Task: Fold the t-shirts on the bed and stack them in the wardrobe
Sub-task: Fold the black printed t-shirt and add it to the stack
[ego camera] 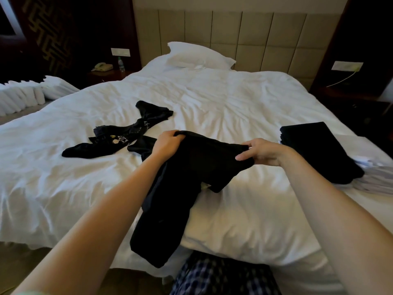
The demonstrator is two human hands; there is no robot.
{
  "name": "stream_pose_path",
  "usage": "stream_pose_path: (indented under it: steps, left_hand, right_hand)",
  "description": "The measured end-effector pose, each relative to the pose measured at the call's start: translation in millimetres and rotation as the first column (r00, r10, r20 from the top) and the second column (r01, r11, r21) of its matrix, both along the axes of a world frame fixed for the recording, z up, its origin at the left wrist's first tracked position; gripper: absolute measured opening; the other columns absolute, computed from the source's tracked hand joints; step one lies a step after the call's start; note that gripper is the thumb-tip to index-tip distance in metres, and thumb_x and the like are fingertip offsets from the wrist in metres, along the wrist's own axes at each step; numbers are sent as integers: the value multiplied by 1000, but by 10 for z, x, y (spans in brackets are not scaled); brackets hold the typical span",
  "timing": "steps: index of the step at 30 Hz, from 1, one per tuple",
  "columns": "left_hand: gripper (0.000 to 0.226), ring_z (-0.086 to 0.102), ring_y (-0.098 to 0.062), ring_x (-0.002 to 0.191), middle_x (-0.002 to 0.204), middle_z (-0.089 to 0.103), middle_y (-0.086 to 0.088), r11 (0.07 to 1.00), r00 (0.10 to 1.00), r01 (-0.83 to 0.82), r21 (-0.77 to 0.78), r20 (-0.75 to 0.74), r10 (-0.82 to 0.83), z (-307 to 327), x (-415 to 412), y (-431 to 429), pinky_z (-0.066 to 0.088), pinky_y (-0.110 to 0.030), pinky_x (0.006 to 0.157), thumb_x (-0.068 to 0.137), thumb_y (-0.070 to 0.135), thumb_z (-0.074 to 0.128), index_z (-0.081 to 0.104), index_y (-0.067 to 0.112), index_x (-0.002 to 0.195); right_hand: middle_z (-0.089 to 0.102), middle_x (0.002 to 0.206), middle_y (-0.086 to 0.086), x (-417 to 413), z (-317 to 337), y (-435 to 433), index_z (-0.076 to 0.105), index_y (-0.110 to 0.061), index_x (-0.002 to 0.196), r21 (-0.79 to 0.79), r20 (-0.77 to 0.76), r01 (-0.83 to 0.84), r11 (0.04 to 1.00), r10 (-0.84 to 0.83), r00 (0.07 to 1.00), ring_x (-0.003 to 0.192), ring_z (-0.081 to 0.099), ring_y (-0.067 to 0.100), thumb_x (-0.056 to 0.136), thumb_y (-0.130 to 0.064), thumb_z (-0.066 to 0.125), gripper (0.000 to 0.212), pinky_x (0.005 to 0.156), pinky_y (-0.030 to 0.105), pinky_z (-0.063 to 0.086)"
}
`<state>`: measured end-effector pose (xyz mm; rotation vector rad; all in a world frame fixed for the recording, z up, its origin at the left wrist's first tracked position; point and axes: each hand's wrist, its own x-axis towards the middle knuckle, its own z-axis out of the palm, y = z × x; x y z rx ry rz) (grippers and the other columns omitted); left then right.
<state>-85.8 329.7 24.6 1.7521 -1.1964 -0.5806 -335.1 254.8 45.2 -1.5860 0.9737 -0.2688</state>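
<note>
The black t-shirt (191, 171) hangs off the near edge of the bed (244, 220), its tail trailing floorward. Above, the left hand (168, 143) clutches a bunch of the top edge and the right hand (261, 152) pinches the other corner. I'd lift it clear, shake it flat and lay it square before folding. Beyond the left fingers lies a crumpled printed t-shirt (119, 137), and just right of the right fingers sits the folded pile (314, 150). The print is unreadable.
</note>
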Motion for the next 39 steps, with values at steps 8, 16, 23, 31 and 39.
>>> stream_pose_path:
  steps: [8, 16, 23, 31, 39]
  left_hand:
    - [24, 54, -17, 87, 93, 60, 1, 991, 966, -76, 108, 256, 46, 87, 148, 106, 38, -26, 70, 82, 7, 49, 63, 19, 97]
    - [20, 59, -2, 69, 80, 63, 7, 943, 941, 332, 31, 58, -333, 391, -144, 121, 43, -5, 55, 94, 29, 56, 63, 13, 102]
    - [11, 61, -6, 78, 85, 63, 5, 938, 960, 227, -261, -103, -261, 546, -47, 89, 49, -13, 65, 96, 19, 53, 59, 12, 101]
    - [17, 63, -12, 80, 88, 64, 2, 948, 922, 44, -314, -352, -160, 406, 162, 103, 51, -21, 69, 96, 23, 52, 60, 13, 108]
    - [24, 62, -14, 83, 90, 63, 0, 954, 870, 99, -283, -441, -221, 397, -259, -121, 51, -27, 80, 98, 23, 49, 56, 11, 117]
  right_hand:
    - [65, 94, -5, 423, 62, 100, 63, -12, 106, -286, 165, 210, 935, -168, 972, 88, 62, 11, 90, -27, 62, 21, 79, 22, 51]
    - [66, 85, 2, 858, 185, 301, 62, -14, 98, -340, 363, 215, 916, -82, 928, 76, 66, 15, 92, -28, 61, 15, 62, 16, 54]
    - [54, 71, 6, 935, 37, 304, 50, -10, 72, -472, -172, -89, 877, 7, 985, 70, 54, 24, 78, -9, 66, 18, 60, 30, 39]
    - [44, 58, -1, 880, -134, 252, 41, -14, 63, -658, 14, 288, 696, -371, 929, 54, 41, 17, 81, -10, 53, 22, 49, 27, 25]
    - [43, 58, -1, 543, 441, 353, 48, -13, 70, -547, 539, 624, 558, -335, 773, 41, 38, 6, 68, 14, 40, 28, 40, 14, 27]
